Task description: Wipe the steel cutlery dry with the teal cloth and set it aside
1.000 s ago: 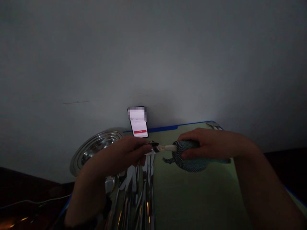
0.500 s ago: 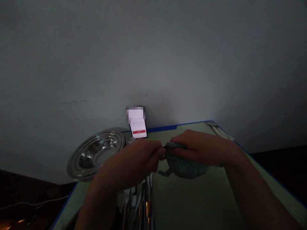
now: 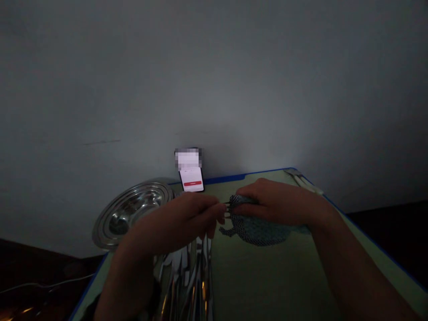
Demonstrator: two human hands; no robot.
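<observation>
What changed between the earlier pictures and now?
The hands drew closer together: the left hand moved right, the right hand with the cloth slightly left. Less of the metal utensil shows between them. Phone, bowl and loose cutlery stayed put.

The phone screen (image 3: 193,176) glows in dim light.

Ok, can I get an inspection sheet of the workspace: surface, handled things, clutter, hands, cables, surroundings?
Surface: pale green tabletop, blue edging.
Handled things: checked cloth around what looks like a fork, mostly hidden.
Clutter: loose cutlery left; more utensils at far right corner; metal bowl; lit phone.
Hands: left hand pinching the fork; right hand gripping the cloth.
Cables: white cable, lower left.
Surroundings: grey wall behind, dim light.
</observation>
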